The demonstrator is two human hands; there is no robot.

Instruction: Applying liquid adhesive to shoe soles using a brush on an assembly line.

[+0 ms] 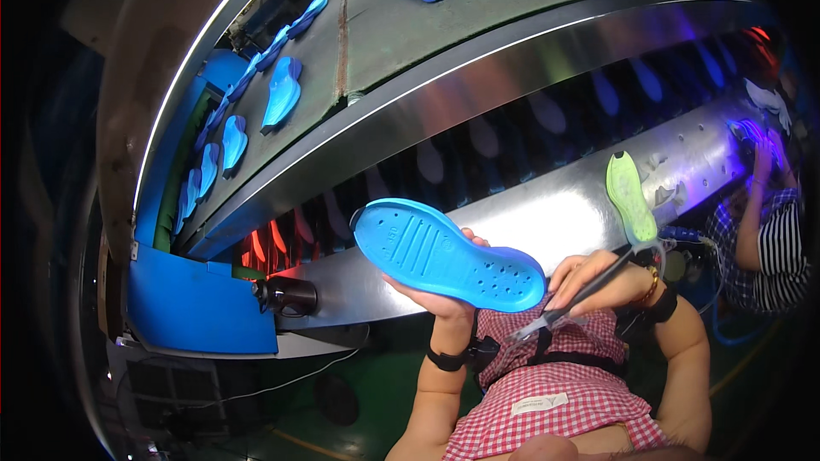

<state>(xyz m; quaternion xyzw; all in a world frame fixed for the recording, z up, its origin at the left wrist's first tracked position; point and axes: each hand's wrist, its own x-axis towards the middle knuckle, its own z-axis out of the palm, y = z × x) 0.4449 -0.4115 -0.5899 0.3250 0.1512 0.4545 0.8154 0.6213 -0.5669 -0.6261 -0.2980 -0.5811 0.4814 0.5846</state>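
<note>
Tilted up in front of me is a blue shoe sole (436,249), its grooved heel to the left and its dotted forefoot to the right. My left hand (440,300) grips it from below, fingers partly hidden behind it. My right hand (622,288), beside the forefoot end, is closed around what looks like a brush (598,283) with a dark handle. Its pale tip points down and left, below the sole's edge. Beyond my right hand, a yellow-green sole (630,192) lies on the shiny metal ledge (512,222).
Behind the ledge, a grey conveyor belt (393,51) carries several blue soles (282,94). Reddish light glows under its left end. A dark cylindrical container (290,297) stands at the ledge's left end. At the right, another person's hands (760,149) work under violet light.
</note>
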